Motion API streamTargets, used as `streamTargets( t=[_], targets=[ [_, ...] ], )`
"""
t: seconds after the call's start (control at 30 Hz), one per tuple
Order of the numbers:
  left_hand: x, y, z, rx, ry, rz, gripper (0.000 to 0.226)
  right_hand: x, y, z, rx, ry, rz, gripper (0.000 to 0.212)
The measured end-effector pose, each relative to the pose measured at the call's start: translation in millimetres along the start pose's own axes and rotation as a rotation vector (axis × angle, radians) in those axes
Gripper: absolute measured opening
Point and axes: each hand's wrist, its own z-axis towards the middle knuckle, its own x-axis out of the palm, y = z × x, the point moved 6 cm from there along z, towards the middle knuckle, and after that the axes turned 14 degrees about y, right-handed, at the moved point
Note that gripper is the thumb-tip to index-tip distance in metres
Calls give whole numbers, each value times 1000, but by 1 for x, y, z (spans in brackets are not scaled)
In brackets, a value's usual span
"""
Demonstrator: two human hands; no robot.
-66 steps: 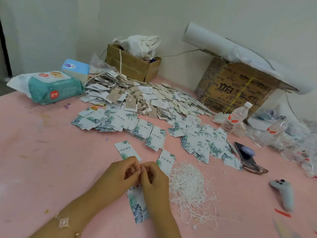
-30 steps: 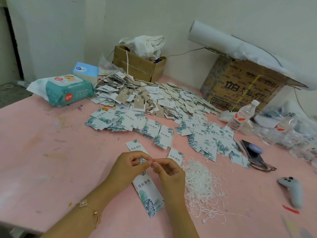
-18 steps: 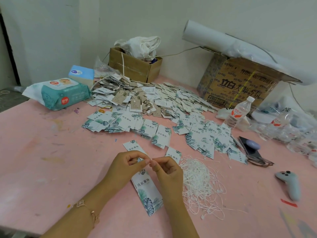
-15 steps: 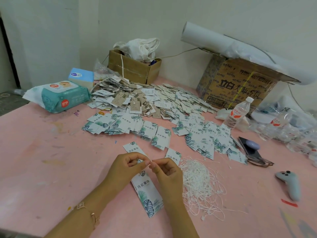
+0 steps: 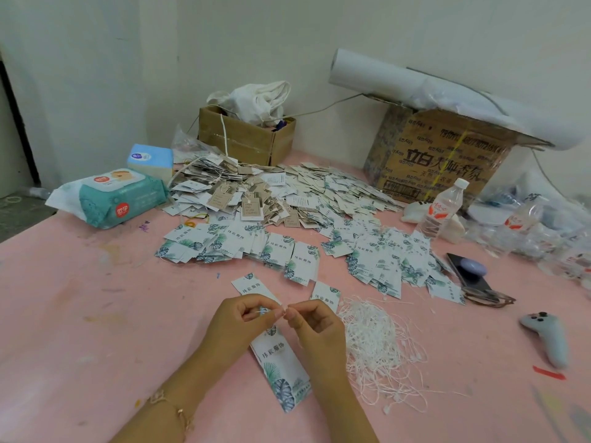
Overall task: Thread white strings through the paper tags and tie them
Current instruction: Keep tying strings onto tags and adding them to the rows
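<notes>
A thin white string (image 5: 256,311) is pinched between the thumb and curled fingers of the left hand (image 5: 240,326) and of the right hand (image 5: 319,330), whose fingertips are brought almost together low over the pink table (image 5: 80,314). Directly below the hands a long leaf-printed paper tag (image 5: 283,369) is laid flat, its top end hidden under the fingers, so whether the string passes through it cannot be told. A tangled pile of white strings (image 5: 374,343) is seen just right of the right hand. Two loose tags (image 5: 256,287) are placed just beyond the hands, and further back a spread of leaf-printed tags (image 5: 243,244) is backed by a heap of beige and white tags (image 5: 271,193). A pack of wet wipes (image 5: 118,199) is set at the left, a water bottle (image 5: 444,206) and a phone (image 5: 470,273) at the right, and a grey controller (image 5: 547,337) near the right edge. A bracelet (image 5: 179,414) is worn on the left wrist.
</notes>
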Motion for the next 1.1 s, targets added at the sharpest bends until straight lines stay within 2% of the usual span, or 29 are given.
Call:
streamTargets(
  t=[0.17, 0.43, 0.63, 0.73, 0.93, 1.1],
  targets=[
    [-2, 4, 1, 12, 7, 26, 28, 2, 0, 0, -15, 23, -22, 11],
    [-3, 3, 1, 11, 24, 21, 39, 1, -4, 2, 7, 25, 8, 7],
    [-4, 3, 0, 20, 4, 44, 27, 3, -6, 2, 9, 40, -17, 7],
    [-3, 3, 0, 19, 28, 36, 28, 3, -6, 2, 4, 50, -13, 6],
    [-1, 0, 0, 18, 70, -20, 21, 4, -11, 3, 58, 105, 100, 7],
    [-1, -4, 0, 30, 62, 24, 17, 8, -8, 1, 59, 156, 143, 12]
  ],
)
